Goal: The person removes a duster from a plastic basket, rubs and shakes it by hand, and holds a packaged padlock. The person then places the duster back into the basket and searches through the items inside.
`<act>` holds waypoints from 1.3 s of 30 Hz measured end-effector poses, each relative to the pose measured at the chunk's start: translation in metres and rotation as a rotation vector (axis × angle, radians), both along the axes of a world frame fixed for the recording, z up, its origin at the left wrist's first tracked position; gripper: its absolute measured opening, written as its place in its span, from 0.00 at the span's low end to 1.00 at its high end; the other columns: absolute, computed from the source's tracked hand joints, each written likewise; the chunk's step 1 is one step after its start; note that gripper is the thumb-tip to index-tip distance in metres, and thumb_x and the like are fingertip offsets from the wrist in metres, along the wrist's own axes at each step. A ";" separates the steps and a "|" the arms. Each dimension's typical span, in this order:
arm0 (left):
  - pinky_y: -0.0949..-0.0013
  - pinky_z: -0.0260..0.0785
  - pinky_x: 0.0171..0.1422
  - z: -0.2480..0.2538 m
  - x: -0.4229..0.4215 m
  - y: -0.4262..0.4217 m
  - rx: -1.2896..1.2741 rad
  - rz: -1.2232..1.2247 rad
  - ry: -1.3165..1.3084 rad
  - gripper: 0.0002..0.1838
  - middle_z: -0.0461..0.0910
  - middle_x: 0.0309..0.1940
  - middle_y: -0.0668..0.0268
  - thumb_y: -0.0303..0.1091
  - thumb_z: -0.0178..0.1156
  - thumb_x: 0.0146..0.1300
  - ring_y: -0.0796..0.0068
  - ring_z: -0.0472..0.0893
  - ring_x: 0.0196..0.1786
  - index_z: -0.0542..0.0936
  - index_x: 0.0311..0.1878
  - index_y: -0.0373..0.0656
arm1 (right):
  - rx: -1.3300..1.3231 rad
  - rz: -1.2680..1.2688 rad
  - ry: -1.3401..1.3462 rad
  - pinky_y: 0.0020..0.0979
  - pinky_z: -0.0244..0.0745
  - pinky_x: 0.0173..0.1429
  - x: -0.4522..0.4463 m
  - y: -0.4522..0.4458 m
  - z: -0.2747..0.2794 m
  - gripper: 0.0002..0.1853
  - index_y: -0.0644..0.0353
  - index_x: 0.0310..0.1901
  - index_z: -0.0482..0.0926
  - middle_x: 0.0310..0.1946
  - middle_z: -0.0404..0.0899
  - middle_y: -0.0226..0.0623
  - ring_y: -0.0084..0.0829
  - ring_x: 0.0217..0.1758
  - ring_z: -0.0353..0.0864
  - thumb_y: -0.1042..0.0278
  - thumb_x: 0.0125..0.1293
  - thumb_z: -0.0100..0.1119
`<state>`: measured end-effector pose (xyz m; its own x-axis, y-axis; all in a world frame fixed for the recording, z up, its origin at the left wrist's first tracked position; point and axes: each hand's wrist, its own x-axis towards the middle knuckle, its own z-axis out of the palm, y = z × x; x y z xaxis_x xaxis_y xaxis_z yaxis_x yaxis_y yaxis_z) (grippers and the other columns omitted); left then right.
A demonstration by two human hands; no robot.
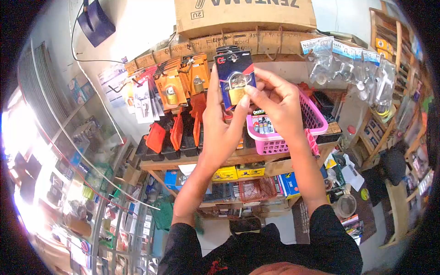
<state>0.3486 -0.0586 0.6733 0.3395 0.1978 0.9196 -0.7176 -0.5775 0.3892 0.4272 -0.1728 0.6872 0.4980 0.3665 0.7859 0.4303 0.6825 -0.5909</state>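
Observation:
A carded padlock pack [236, 79], with a brass padlock under clear plastic on a dark blue and red card, is raised in front of the hanging rack. My left hand [219, 121] grips it along its left and lower edge, thumb across the front. My right hand [277, 98] pinches its right side, with the thumb on the plastic near the brass body. More dark cards show right behind its top edge; whether this pack still hangs with them I cannot tell. Left of my hands hang orange-carded padlocks [172, 91].
A pink basket [270, 145] stands on the wooden shelf behind my right forearm. Black bins with orange lids [156, 137] line the shelf's left part. Clear bags of fittings [348, 68] hang at the right. Above sits a cardboard box [247, 20]; a glass display case [98, 197] stands left.

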 end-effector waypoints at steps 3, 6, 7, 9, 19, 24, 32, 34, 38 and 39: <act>0.66 0.72 0.62 0.004 -0.004 0.000 0.044 0.082 0.014 0.40 0.77 0.59 0.49 0.27 0.59 0.67 0.68 0.80 0.57 0.49 0.77 0.32 | 0.032 -0.009 0.011 0.20 0.77 0.33 0.004 0.006 -0.005 0.22 0.71 0.61 0.74 0.31 0.78 0.28 0.15 0.30 0.79 0.78 0.66 0.64; 0.66 0.72 0.62 0.009 -0.007 -0.003 0.010 0.063 0.074 0.40 0.76 0.61 0.49 0.26 0.59 0.67 0.69 0.79 0.57 0.50 0.77 0.32 | 0.046 0.026 0.050 0.20 0.77 0.32 0.007 0.009 -0.006 0.22 0.71 0.61 0.74 0.30 0.77 0.28 0.15 0.30 0.78 0.79 0.65 0.64; 0.66 0.71 0.62 0.010 -0.007 -0.002 0.024 0.079 0.082 0.40 0.75 0.61 0.49 0.26 0.59 0.67 0.69 0.79 0.58 0.50 0.77 0.32 | 0.028 0.026 0.049 0.20 0.77 0.32 0.009 0.008 -0.005 0.23 0.71 0.61 0.73 0.30 0.77 0.28 0.15 0.30 0.78 0.79 0.65 0.64; 0.66 0.71 0.63 0.009 -0.007 0.000 0.066 0.120 0.076 0.40 0.75 0.61 0.49 0.26 0.60 0.66 0.69 0.78 0.59 0.52 0.77 0.32 | 0.008 0.035 0.049 0.20 0.76 0.31 0.010 0.007 -0.006 0.24 0.70 0.62 0.72 0.30 0.78 0.28 0.15 0.29 0.78 0.79 0.65 0.64; 0.73 0.73 0.53 0.001 0.008 0.016 -0.022 0.186 0.221 0.32 0.82 0.51 0.60 0.28 0.66 0.63 0.79 0.80 0.47 0.69 0.70 0.37 | -0.231 -0.426 -0.125 0.24 0.76 0.33 -0.001 -0.019 -0.022 0.32 0.57 0.67 0.61 0.36 0.81 0.33 0.18 0.30 0.80 0.69 0.65 0.66; 0.74 0.67 0.36 -0.007 0.024 0.033 0.049 0.301 0.214 0.33 0.81 0.33 0.65 0.33 0.66 0.63 0.82 0.71 0.30 0.69 0.71 0.41 | -0.324 -0.713 -0.314 0.25 0.73 0.34 -0.007 -0.071 -0.017 0.19 0.59 0.54 0.77 0.32 0.82 0.31 0.20 0.29 0.78 0.64 0.64 0.68; 0.75 0.66 0.36 -0.020 0.015 0.035 0.089 0.329 0.254 0.35 0.75 0.30 0.68 0.33 0.64 0.66 0.82 0.70 0.30 0.63 0.75 0.46 | -1.260 -0.960 -0.207 0.33 0.72 0.35 0.079 -0.135 -0.057 0.24 0.59 0.47 0.81 0.28 0.82 0.40 0.26 0.31 0.81 0.43 0.69 0.58; 0.75 0.66 0.39 -0.033 0.010 0.035 0.038 0.303 0.221 0.34 0.75 0.29 0.68 0.33 0.63 0.68 0.82 0.72 0.31 0.60 0.74 0.40 | -1.379 -0.872 -0.213 0.34 0.76 0.43 0.087 -0.143 -0.074 0.27 0.61 0.54 0.78 0.35 0.84 0.43 0.30 0.38 0.83 0.43 0.69 0.59; 0.79 0.62 0.35 -0.079 0.017 0.038 -0.189 0.057 0.150 0.30 0.74 0.27 0.72 0.33 0.62 0.68 0.86 0.71 0.29 0.60 0.68 0.38 | -1.197 -0.466 -0.072 0.29 0.75 0.45 0.113 -0.144 -0.106 0.24 0.60 0.58 0.76 0.38 0.82 0.35 0.25 0.40 0.80 0.52 0.69 0.60; 0.80 0.61 0.36 -0.088 0.018 0.037 -0.218 0.008 0.171 0.29 0.74 0.29 0.72 0.33 0.61 0.69 0.86 0.70 0.30 0.60 0.67 0.38 | -1.129 -0.389 -0.010 0.28 0.75 0.45 0.115 -0.142 -0.106 0.22 0.60 0.58 0.76 0.38 0.81 0.33 0.23 0.40 0.80 0.55 0.69 0.61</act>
<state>0.3662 -0.0221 0.5856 0.4840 0.3882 0.7843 -0.6266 -0.4718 0.6202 0.5419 -0.3145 0.5817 0.7244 0.6787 0.1209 0.5012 -0.3981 -0.7683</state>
